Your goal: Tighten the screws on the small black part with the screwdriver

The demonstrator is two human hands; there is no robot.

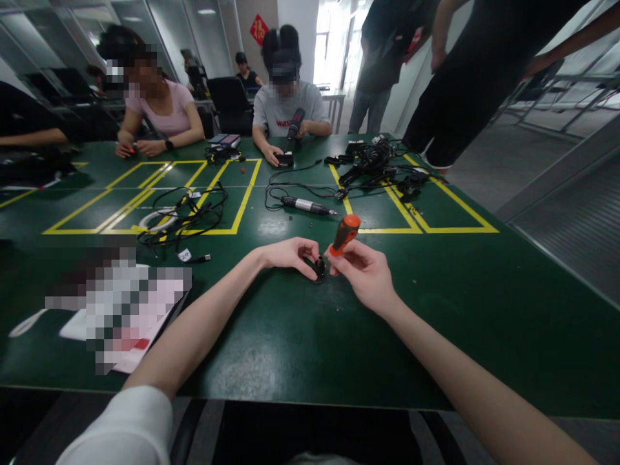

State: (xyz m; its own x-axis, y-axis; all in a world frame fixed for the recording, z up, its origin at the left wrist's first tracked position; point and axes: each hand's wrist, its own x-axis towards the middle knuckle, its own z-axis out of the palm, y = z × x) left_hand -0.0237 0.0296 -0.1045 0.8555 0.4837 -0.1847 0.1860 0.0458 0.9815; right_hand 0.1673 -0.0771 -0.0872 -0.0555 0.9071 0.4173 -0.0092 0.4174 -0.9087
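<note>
My left hand (294,254) pinches a small black part (320,268) against the green table top (271,336). What kind of part it is I cannot make out. Close on its right, my right hand (365,268) grips a screwdriver (347,234) with an orange and dark handle. The handle leans up and to the right, and its lower end sits between my thumb and fingers. Its shaft and tip are hidden or too small to tell, so whether it touches the black part is unclear.
Ahead lies a silver and black electric screwdriver (308,205) with its cord. Black cables (194,210) lie left, and a cable heap (375,161) lies at the back right. Papers (145,316) rest by my left arm. Across the table, a person (290,103) holds a power tool (294,123).
</note>
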